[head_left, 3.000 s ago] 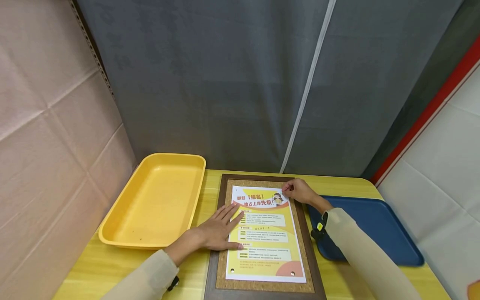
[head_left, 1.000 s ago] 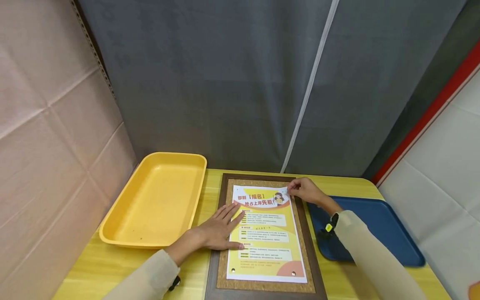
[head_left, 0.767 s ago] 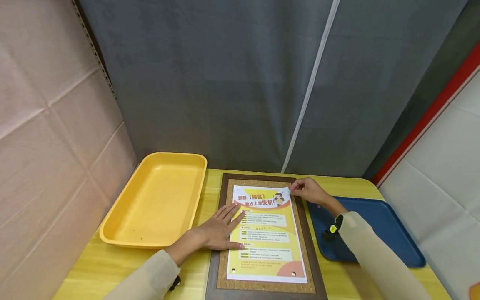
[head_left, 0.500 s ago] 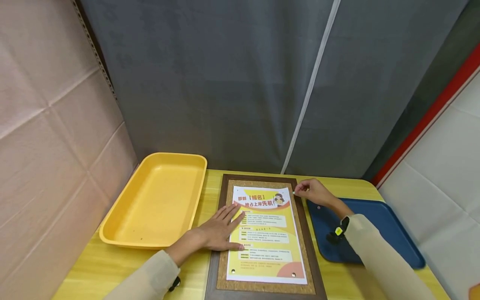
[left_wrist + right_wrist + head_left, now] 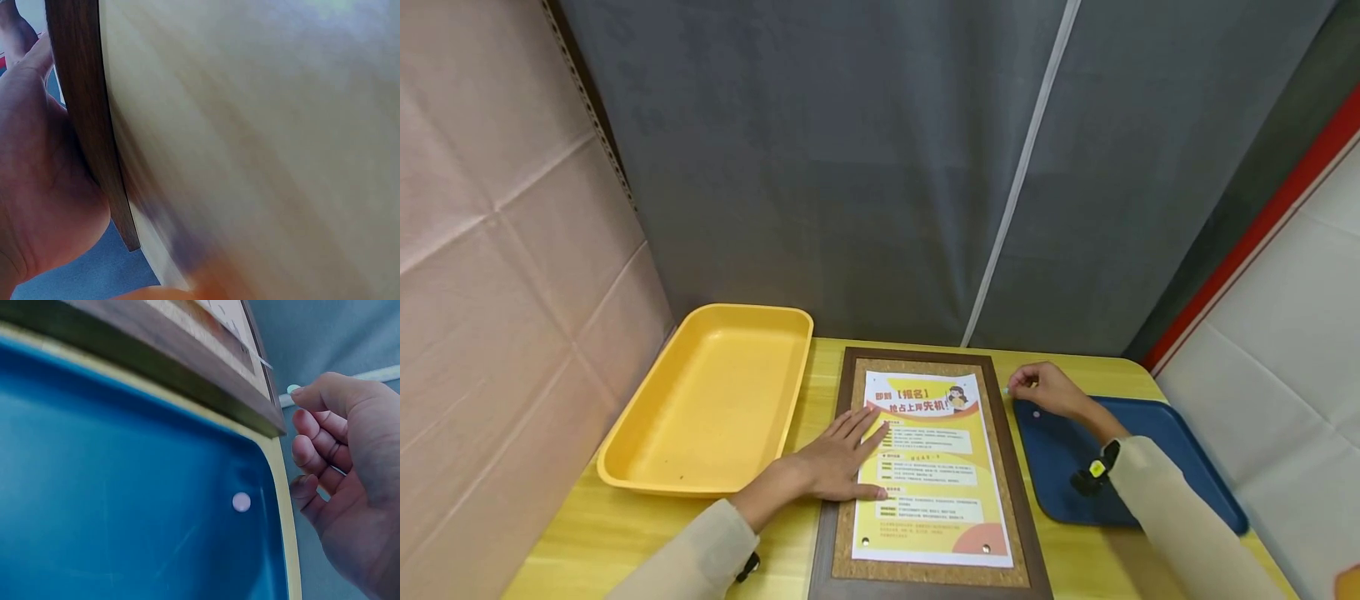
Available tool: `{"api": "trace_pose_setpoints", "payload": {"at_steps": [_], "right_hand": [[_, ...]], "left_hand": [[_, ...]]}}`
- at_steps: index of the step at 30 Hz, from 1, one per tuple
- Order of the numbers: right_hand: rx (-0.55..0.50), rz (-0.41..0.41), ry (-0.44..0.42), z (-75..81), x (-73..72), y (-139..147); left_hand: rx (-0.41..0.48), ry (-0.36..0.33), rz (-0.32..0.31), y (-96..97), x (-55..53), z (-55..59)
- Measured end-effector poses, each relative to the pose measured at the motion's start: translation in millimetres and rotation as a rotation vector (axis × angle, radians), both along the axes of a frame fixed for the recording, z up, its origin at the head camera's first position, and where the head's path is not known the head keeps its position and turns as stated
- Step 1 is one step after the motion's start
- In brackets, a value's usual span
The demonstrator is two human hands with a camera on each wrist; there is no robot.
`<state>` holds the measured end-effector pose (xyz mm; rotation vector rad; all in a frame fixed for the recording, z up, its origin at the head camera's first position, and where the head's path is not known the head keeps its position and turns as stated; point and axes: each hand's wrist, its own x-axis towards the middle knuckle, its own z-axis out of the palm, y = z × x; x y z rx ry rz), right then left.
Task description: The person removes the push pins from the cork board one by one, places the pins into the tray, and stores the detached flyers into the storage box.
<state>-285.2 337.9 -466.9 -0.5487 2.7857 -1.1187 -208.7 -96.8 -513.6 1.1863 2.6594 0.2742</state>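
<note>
A yellow poster [image 5: 925, 517] with printed text lies on a cork board [image 5: 925, 575] in a brown wooden frame [image 5: 823, 550]. My left hand [image 5: 835, 462] rests with spread fingers on the poster's left side. Two metallic thumbtacks sit at the poster's lower corners, one of them the right thumbtack [image 5: 987, 548]. My right hand [image 5: 1051, 390] is past the frame's right edge, by the back left corner of a blue tray [image 5: 1157, 467]. Thumb and index finger pinch a small pale green thumbtack [image 5: 294, 389]. A pink round thumbtack [image 5: 241, 502] lies in the tray.
A large yellow tray [image 5: 700, 400] stands left of the board on the yellow wood-grain table [image 5: 580, 542]. Behind the table hangs a grey curtain [image 5: 820, 167]. Pale panels close off both sides.
My right hand has moved right, from the poster's top right corner to beside the blue tray, pinching the thumbtack. The pink thumbtack has come into view from behind it. My left hand stays put.
</note>
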Motion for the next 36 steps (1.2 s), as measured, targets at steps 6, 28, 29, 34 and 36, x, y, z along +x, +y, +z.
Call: {"api": "trace_pose_setpoints", "payload": {"at_steps": [6,28,29,34,36], "right_hand": [[-0.003,0.005,-0.004,2.1,3.9,13.9],[0.044,-0.052,-0.06,-1.2,17.6,57.2],[0.045,-0.048,-0.063,-1.7,18.3,58.8],[0.063,-0.046,-0.076,-6.0,21.4,65.8],[0.064,-0.043,-0.081,-7.5,22.3,67.6]], "left_hand": [[0.002,-0.009,0.007,0.0,-0.4,0.3],[0.024,-0.002,0.006,-1.1,-2.7,-3.6],[0.024,-0.002,0.005,-1.1,-2.7,-3.5],[0.018,-0.007,0.0,-0.9,-2.3,-3.3],[0.017,-0.008,-0.001,-1.1,-1.8,-3.0]]}}
